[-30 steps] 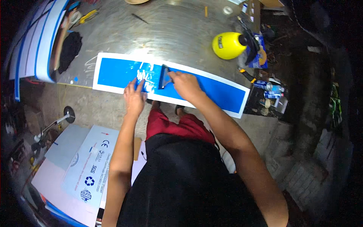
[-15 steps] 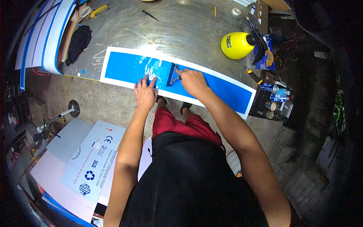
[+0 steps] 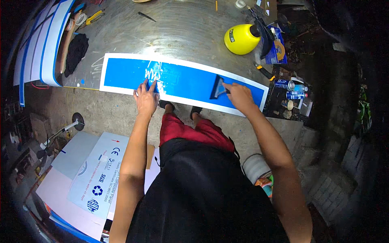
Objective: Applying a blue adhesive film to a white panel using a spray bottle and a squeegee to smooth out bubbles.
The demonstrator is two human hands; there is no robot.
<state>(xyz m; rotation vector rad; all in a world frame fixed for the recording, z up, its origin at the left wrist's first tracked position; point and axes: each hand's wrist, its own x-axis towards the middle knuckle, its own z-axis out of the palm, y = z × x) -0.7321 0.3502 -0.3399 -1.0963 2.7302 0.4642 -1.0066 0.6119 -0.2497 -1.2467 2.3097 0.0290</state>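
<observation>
A long white panel with a glossy blue face (image 3: 186, 83) lies along the near edge of the metal table. My right hand (image 3: 240, 97) is closed round the handle of a squeegee (image 3: 217, 88), whose dark blade rests on the blue face right of the middle. With fingers spread, my left hand (image 3: 146, 98) presses on the panel's near edge, left of the middle. White glare and wet-looking streaks show on the blue just beyond those fingertips.
A yellow spray bottle (image 3: 242, 39) stands at the table's right. Beside the panel's right end are a utility knife (image 3: 265, 72) and several cans (image 3: 284, 84). A black cloth (image 3: 76, 52) and curved white-and-blue sheets (image 3: 46, 44) occupy the left. Large printed boards (image 3: 95, 174) lie lower left.
My right hand has slid the squeegee rightward along the blue face. My left hand stays on the panel's near edge. The whole view has shifted a little.
</observation>
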